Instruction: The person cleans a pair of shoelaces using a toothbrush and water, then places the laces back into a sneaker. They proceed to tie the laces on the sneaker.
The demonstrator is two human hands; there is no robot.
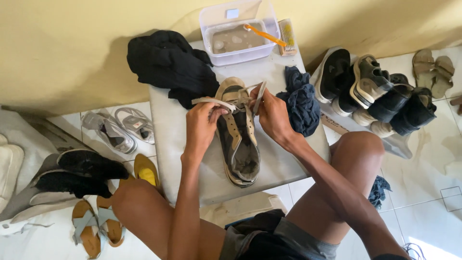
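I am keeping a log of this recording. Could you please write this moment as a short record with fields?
setting: low white table against a yellow wall, shoes on the floor on both sides
left hand: pinching a pale lace
right hand: holding the other lace end
shoe: worn grey and tan sneaker, toe away from the person
behind the shoe: tub of cloudy water, orange toothbrush across it
cloths: black, dark blue

A low white table (168,144) carries a worn sneaker (238,139) under both hands — black cloth (171,65) left, blue rag (301,103) right, a plastic tub (238,33) of murky water beyond.
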